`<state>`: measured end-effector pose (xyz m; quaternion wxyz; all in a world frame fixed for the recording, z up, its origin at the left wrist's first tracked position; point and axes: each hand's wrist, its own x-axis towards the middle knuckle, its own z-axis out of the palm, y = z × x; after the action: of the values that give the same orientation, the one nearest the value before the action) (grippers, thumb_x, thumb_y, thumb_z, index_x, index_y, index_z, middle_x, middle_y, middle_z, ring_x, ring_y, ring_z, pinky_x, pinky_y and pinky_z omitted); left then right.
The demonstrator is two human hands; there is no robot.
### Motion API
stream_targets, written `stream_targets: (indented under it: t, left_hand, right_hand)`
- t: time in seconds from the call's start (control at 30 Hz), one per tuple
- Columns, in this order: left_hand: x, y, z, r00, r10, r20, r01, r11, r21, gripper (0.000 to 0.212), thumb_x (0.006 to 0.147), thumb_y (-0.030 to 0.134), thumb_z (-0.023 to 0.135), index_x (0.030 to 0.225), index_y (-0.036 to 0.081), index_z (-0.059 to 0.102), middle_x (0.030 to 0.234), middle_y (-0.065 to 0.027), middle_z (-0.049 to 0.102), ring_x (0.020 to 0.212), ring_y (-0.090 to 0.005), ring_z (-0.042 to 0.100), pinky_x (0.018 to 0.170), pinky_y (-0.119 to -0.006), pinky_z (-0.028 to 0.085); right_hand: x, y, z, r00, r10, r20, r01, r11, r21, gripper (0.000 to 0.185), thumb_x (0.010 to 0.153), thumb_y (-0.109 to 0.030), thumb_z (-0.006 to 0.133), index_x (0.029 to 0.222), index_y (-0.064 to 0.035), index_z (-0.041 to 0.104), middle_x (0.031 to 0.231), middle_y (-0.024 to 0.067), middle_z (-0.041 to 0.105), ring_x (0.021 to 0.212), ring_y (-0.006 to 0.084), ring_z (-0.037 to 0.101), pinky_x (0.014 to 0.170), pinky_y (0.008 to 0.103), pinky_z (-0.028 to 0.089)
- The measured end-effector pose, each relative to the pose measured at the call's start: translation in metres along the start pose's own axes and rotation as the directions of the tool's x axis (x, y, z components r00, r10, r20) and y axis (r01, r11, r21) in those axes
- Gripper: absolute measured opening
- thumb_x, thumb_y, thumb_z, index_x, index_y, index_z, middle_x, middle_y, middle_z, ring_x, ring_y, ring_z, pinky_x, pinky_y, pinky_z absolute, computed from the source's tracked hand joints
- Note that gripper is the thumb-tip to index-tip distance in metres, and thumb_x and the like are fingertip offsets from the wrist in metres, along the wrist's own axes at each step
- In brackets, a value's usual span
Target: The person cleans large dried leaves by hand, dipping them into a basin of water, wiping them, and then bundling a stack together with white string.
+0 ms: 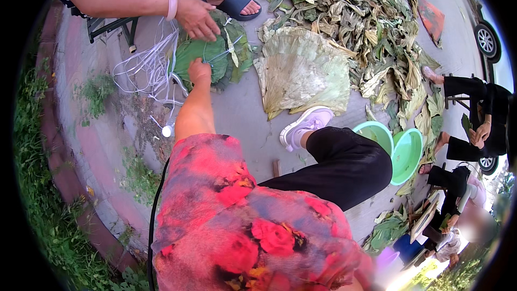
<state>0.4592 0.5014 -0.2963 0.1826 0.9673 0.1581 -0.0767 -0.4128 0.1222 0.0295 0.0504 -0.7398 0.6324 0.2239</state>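
Observation:
My left hand [200, 70] is closed at the near edge of a round bundle of large green leaves [220, 58], its fingertips by the thin string tied across the top. Another person's hand [198, 18], with a pale pink bangle [172, 6], is spread above the bundle's far left side. A tangle of white plastic string [149, 64] lies left of the bundle. A curved metal piece [180, 84], perhaps a sickle blade, shows beside my wrist. Right of the bundle, a stack of broad, dried, pale leaves [305, 70] lies on the pavement. My right hand is out of view.
A large heap of dried leaves [359, 20] spreads at the upper right. Two green basins [407, 157] stand beyond my knee. A clear bottle with a white cap [167, 130] is near my elbow. Other people sit at the right; a folding stool [131, 36] stands upper left.

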Motion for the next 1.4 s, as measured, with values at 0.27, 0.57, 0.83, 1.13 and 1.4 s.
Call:
stream_targets:
  t: [0.27, 0.57, 0.83, 1.13, 1.4]
  left_hand:
    - [0.027, -0.010, -0.006, 0.971, 0.223, -0.088, -0.231, 0.968, -0.093, 0.020, 0.076, 0.025, 0.056, 0.089, 0.012, 0.064, 0.087, -0.0135, 0.060, 0.083, -0.0291, 0.058, 0.073, -0.036, 0.045]
    - [0.037, 0.024, -0.093, 0.998, 0.014, 0.063, 0.048, 0.497, -0.867, 0.015, 0.081, 0.022, 0.058, 0.079, 0.007, 0.060, 0.062, 0.0014, 0.056, 0.045, -0.0057, 0.042, 0.041, -0.021, 0.037]
    - [0.047, 0.028, -0.174, 0.988, -0.151, -0.021, 0.045, 0.420, -0.906, 0.020, 0.080, 0.020, 0.056, 0.096, 0.007, 0.055, 0.079, -0.0021, 0.057, 0.059, -0.0078, 0.047, 0.042, -0.022, 0.039]
    - [0.027, -0.032, -0.074, 0.890, -0.368, 0.268, 0.393, 0.327, -0.859, 0.029, 0.081, 0.022, 0.056, 0.104, 0.005, 0.050, 0.085, -0.0091, 0.056, 0.064, -0.0196, 0.054, 0.047, -0.029, 0.041]
    - [0.007, -0.026, 0.041, 0.605, -0.356, 0.712, 0.761, -0.007, -0.649, 0.052, 0.084, 0.037, 0.053, 0.119, 0.004, 0.034, 0.113, -0.0159, 0.047, 0.093, -0.0315, 0.053, 0.062, -0.035, 0.042]
  right_hand:
    - [0.001, -0.016, -0.008, 0.996, 0.007, 0.085, -0.010, 0.999, 0.035, 0.020, 0.069, -0.013, 0.057, 0.085, -0.0025, 0.064, 0.082, 0.0164, 0.063, 0.077, 0.0279, 0.061, 0.072, 0.0348, 0.047]
    - [0.025, -0.066, -0.013, 0.985, -0.001, 0.173, -0.017, 0.994, 0.105, 0.025, 0.074, -0.017, 0.057, 0.094, -0.0028, 0.062, 0.088, 0.0153, 0.063, 0.082, 0.0259, 0.061, 0.075, 0.0336, 0.047]
    - [0.053, -0.060, 0.022, 0.942, -0.025, 0.335, -0.108, 0.921, 0.373, 0.029, 0.077, -0.015, 0.056, 0.102, 0.0011, 0.058, 0.089, 0.0118, 0.063, 0.072, 0.0176, 0.060, 0.068, 0.0293, 0.048]
    - [0.035, -0.065, 0.005, 0.937, -0.014, 0.350, -0.130, 0.914, 0.384, 0.024, 0.080, -0.013, 0.053, 0.100, 0.0010, 0.058, 0.080, 0.0069, 0.062, 0.064, 0.0149, 0.060, 0.060, 0.0263, 0.048]
    - [0.031, -0.036, 0.013, 0.920, 0.073, 0.385, -0.194, 0.938, 0.287, 0.021, 0.077, -0.013, 0.056, 0.094, -0.0011, 0.061, 0.079, 0.0087, 0.062, 0.063, 0.0164, 0.060, 0.060, 0.0267, 0.049]
